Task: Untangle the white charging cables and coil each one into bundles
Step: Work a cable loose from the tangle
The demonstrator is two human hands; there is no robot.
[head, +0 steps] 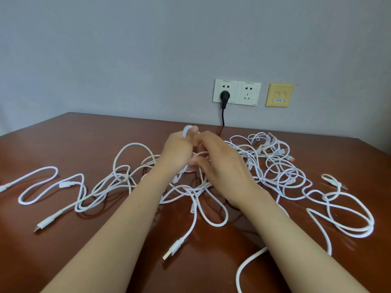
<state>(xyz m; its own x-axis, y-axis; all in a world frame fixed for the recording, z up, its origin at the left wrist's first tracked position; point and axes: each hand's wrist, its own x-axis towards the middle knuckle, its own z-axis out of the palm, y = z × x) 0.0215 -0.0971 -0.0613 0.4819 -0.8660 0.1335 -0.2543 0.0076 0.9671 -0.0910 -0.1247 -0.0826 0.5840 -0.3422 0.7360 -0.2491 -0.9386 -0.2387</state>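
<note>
White charging cables (118, 180) sprawl tangled in loose overlapping loops across the tabletop, connectors lying scattered.

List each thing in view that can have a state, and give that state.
white cables, tangled and uncoiled across the table.
left hand, grips a raised cable loop.
right hand, pinches a strand beside it.
USB plug, loose on the table.
black plug, inserted in the left wall socket.
right wall socket, empty.
</note>
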